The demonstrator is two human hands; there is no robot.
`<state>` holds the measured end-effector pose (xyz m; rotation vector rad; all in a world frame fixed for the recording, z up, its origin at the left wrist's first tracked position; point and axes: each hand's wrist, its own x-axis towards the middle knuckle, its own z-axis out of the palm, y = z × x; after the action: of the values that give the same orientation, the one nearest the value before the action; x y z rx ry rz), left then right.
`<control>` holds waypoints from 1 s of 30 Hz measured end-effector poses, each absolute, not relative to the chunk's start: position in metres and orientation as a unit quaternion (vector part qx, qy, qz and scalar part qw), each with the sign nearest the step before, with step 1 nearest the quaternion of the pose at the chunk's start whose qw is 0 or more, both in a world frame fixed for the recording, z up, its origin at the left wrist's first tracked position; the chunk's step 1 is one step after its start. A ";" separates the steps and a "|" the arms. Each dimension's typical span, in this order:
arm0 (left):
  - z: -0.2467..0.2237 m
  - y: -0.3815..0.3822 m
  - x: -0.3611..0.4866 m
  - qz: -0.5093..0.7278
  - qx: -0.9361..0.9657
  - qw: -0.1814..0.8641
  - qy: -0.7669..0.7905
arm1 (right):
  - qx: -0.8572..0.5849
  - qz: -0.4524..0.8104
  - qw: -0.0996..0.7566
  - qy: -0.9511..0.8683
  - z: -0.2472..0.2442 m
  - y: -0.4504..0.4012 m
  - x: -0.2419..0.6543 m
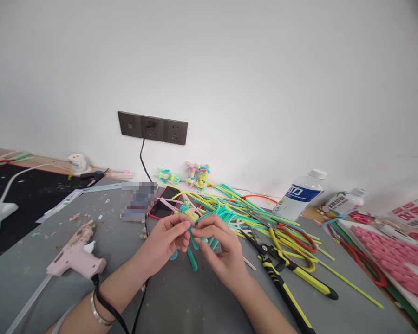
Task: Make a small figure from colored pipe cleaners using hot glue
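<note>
My left hand (170,239) and my right hand (218,248) meet over the middle of the grey table. Both are closed, thumb against fingers, on a teal pipe cleaner (192,258) whose bent fuzzy end hangs down between them. The part inside my fingertips is mostly hidden. Just behind my fingers is a yellow and teal pipe-cleaner figure (191,213); whether it is joined to the held piece I cannot tell. Coiled teal pipe cleaners (225,212) lie behind my right hand.
A pink glue gun (75,260) lies left, its cord crossing my left forearm. Yellow-handled pliers (282,264) and scissors (294,239) rest right, among loose pipe cleaners (320,269). Behind are a phone (164,202), small figures (198,175) and a bottle (299,195).
</note>
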<state>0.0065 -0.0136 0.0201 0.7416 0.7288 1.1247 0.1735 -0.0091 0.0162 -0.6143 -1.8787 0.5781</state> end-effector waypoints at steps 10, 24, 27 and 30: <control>0.021 -0.012 0.005 0.522 0.296 0.726 0.337 | -0.241 0.230 0.511 -0.792 0.012 -0.009 0.174; 0.020 -0.011 0.003 0.492 0.295 0.751 0.326 | -0.244 0.293 0.549 -0.744 0.011 -0.006 0.176; 0.020 -0.012 0.003 0.497 0.319 0.739 0.325 | -0.267 0.344 0.560 -0.705 0.008 -0.006 0.176; 0.020 -0.014 0.001 0.497 0.359 0.718 0.327 | -0.278 0.438 0.556 -0.650 0.007 -0.005 0.178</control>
<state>0.0014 -0.0139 0.0200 0.7949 0.7241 1.1003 0.1777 -0.0053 0.0072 -0.6562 -1.5339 1.0334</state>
